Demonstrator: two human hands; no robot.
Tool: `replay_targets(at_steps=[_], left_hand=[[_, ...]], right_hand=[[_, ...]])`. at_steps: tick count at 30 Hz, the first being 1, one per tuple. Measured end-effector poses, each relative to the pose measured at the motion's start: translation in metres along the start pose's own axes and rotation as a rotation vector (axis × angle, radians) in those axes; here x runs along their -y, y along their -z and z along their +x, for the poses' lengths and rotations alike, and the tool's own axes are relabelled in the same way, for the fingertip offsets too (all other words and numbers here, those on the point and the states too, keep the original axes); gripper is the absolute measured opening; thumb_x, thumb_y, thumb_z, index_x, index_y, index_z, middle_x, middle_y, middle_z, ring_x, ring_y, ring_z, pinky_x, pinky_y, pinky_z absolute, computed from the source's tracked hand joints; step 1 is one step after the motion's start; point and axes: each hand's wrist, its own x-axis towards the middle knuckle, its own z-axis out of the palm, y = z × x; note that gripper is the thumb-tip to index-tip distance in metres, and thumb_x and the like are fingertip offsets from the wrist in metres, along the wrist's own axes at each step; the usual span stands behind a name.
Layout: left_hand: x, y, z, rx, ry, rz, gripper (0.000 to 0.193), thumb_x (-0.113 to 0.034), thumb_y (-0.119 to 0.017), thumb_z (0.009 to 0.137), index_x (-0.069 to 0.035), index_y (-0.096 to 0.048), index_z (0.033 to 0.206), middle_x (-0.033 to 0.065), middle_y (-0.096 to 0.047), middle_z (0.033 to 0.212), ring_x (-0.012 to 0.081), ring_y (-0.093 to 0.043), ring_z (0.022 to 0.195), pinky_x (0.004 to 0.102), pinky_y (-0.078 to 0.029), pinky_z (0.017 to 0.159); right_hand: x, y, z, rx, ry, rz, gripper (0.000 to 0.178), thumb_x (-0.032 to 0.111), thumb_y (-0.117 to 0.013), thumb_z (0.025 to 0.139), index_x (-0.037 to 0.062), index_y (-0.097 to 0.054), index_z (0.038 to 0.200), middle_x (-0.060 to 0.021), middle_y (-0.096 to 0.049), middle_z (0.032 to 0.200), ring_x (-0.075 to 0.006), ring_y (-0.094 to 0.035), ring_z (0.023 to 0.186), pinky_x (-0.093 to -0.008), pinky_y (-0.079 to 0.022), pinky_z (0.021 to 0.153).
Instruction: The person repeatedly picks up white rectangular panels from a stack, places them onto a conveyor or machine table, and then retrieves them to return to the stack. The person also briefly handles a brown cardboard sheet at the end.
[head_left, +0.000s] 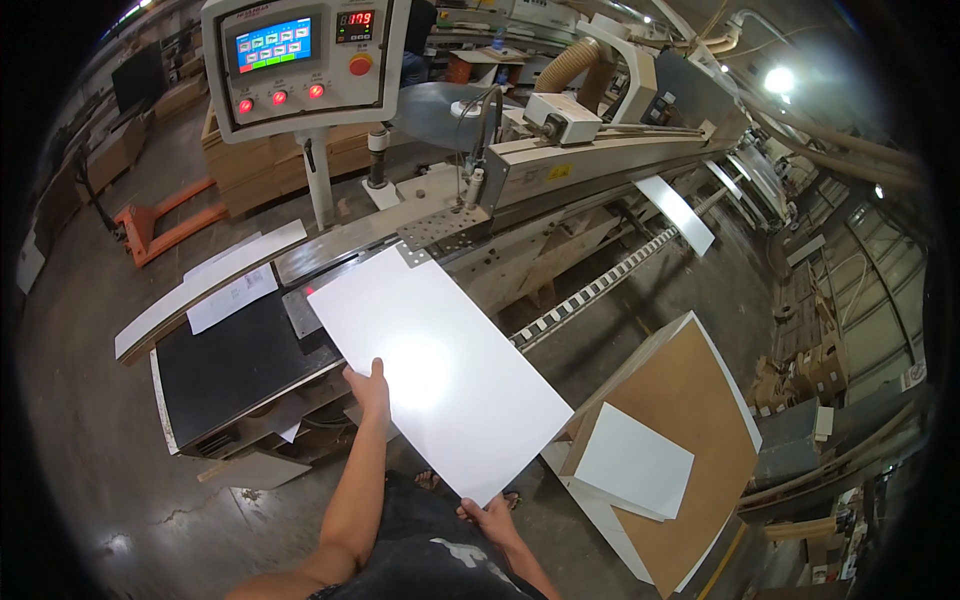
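Note:
A large white rectangular panel lies slanted in front of me, its far end on the infeed of a long edge-banding machine. My left hand grips the panel's left edge, thumb on the top face and fingers hidden below. At the near corner, my right hand holds the edge between thumb and fingers. A perforated metal plate meets the panel's far corner. Bright glare covers part of the panel's face.
A control box with a lit screen stands at upper left. Left of the panel is a black-topped table with papers. At right, a smaller white panel rests on a brown board stack. An orange pallet jack sits far left.

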Motion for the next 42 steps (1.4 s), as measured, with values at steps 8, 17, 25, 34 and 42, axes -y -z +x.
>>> replay_targets(at_steps=[8, 17, 25, 34, 42], left_hand=[[-0.027, -0.009, 0.045, 0.044, 0.017, 0.037, 0.056, -0.012, -0.071, 0.09, 0.003, -0.039, 0.133, 0.0228, -0.056, 0.128, 0.0302, -0.057, 0.116, 0.039, -0.044, 0.1], [-0.029, -0.033, 0.043, 0.083, 0.05, -0.025, 0.05, -0.007, -0.068, 0.092, 0.002, -0.038, 0.132, 0.0204, -0.056, 0.126, 0.0281, -0.056, 0.115, 0.0379, -0.042, 0.1], [-0.028, -0.108, 0.034, 0.112, 0.058, -0.032, 0.05, -0.007, -0.067, 0.092, 0.002, -0.037, 0.13, 0.0206, -0.055, 0.126, 0.0276, -0.055, 0.115, 0.0379, -0.042, 0.101], [-0.017, -0.205, 0.022, 0.158, 0.023, -0.171, 0.049, -0.004, -0.065, 0.092, 0.004, -0.037, 0.131, 0.0202, -0.055, 0.128, 0.0292, -0.057, 0.11, 0.0412, -0.046, 0.097], [-0.035, -0.297, -0.011, 0.177, 0.169, 0.073, 0.055, -0.016, -0.063, 0.095, 0.005, -0.032, 0.135, 0.0252, -0.05, 0.133, 0.0381, -0.056, 0.115, 0.0522, -0.049, 0.099]], right_hand=[[-0.004, -0.036, 0.029, 0.043, 0.088, -0.06, 0.042, 0.025, -0.072, 0.094, -0.0011, -0.048, 0.115, -0.0063, -0.063, 0.088, -0.0124, -0.059, 0.069, -0.0279, -0.05, 0.062], [0.011, -0.025, 0.033, -0.088, 0.069, -0.225, 0.069, 0.022, -0.075, 0.09, -0.0056, -0.037, 0.14, -0.0162, -0.057, 0.128, -0.0252, -0.052, 0.119, -0.0369, -0.039, 0.104], [0.029, 0.035, 0.068, -0.231, 0.191, -0.219, 0.069, 0.027, -0.078, 0.088, -0.0054, -0.041, 0.137, -0.015, -0.057, 0.129, -0.0238, -0.054, 0.118, -0.0368, -0.041, 0.102], [0.077, 0.11, 0.11, -0.181, 0.123, -0.311, 0.077, 0.026, -0.075, 0.089, -0.0084, -0.032, 0.143, -0.0206, -0.048, 0.137, -0.031, -0.047, 0.128, -0.0393, -0.034, 0.112], [0.069, 0.19, 0.166, -0.201, 0.355, -0.414, 0.076, 0.044, -0.07, 0.091, -0.0059, -0.04, 0.139, -0.0253, -0.061, 0.119, -0.0323, -0.062, 0.111, -0.0406, -0.048, 0.096]])
